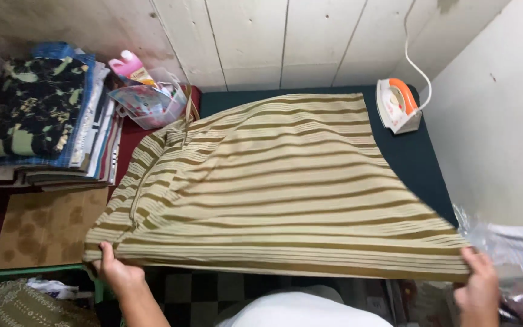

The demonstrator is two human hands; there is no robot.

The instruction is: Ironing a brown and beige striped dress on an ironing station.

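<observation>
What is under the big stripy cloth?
A dark green pad shows past the striped cloth, under the iron. The part beneath the cloth is covered and cannot be seen.

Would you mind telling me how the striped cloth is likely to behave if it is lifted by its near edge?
The striped cloth will probably flop and sag: it already drapes in soft folds between the left hand and the right hand. It looks thin, so likely light. Its far end lies flat on the dark board, so it may slide rather than catch.
</observation>
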